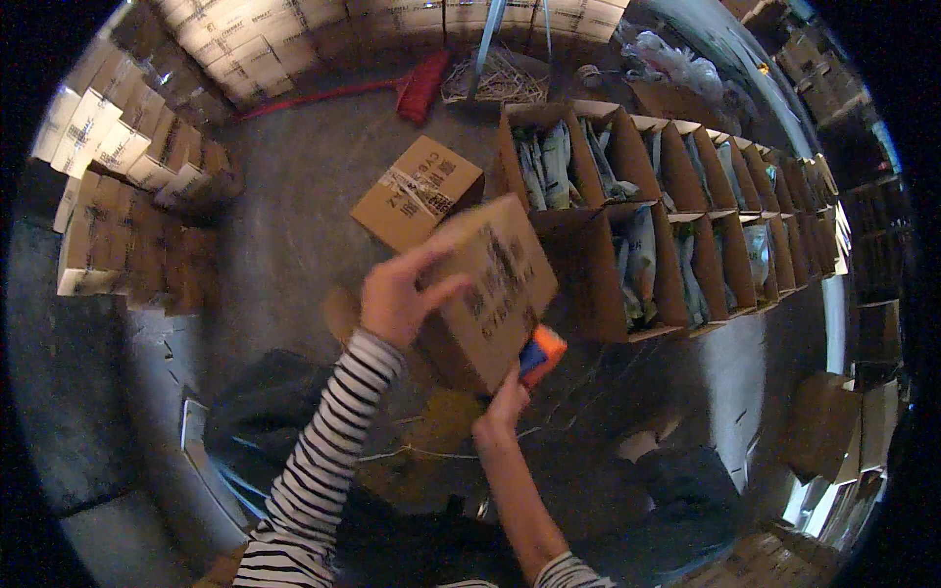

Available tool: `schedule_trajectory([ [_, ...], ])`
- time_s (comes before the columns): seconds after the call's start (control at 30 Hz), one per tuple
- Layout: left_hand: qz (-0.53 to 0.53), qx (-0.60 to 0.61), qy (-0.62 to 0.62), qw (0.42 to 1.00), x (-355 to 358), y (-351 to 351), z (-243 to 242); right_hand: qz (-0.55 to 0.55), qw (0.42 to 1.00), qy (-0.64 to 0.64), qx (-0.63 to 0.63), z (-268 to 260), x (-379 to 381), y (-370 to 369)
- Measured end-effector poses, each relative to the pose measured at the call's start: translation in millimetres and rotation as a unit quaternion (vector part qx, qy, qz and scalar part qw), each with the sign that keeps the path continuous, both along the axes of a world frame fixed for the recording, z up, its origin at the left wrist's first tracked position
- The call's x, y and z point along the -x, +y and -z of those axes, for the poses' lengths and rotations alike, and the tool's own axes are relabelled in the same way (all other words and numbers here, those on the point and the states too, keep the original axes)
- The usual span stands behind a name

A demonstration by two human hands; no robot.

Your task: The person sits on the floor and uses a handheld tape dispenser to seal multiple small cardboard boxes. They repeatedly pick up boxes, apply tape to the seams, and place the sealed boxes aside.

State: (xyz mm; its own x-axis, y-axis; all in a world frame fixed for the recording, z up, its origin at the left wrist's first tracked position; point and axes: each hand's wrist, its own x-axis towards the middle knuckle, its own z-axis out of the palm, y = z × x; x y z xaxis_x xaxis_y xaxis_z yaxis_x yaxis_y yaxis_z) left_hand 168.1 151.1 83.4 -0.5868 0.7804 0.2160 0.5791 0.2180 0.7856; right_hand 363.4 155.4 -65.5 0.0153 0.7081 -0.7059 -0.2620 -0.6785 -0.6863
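A printed cardboard box (507, 275) is tilted in front of me, slightly blurred. My left hand (401, 298) is at its left side, with the thumb over the printed face and the fingers along the upper edge. In my right hand (507, 404) is an orange-and-blue handheld tool (542, 356), which looks like a tape dispenser, against the box's lower right edge. The fingers behind the tool are partly hidden. Just beyond, a closed cardboard carton (419, 191) with clear tape and printing rests on the floor.
Open cartons (632, 272) holding plastic pouches stand in two rows at right. A red broom (419, 88) lies on the floor beyond, beside a tray of straw-like strips (500, 77). Stacked cartons (117, 235) line the left. Clear plastic wrap (676, 62) lies at upper right.
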Motion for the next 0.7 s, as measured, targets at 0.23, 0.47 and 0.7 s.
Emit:
schedule_trajectory([
  [0.23, -0.021, -0.031, -0.005, 0.999, 151.4, -7.7, 15.4, -0.188, 0.975, 0.06, -0.104, -76.0, 116.0, 75.9],
  [0.47, -0.206, 0.145, 0.248, 0.935, 139.8, 22.7, 127.8, -0.295, 0.937, 0.159, -0.093, -98.3, 21.0, 97.8],
  [0.7, 0.078, 0.091, 0.375, 0.919, -13.5, 99.7, 99.8, -0.106, 0.979, 0.164, -0.055, -147.3, -210.3, 95.8],
])
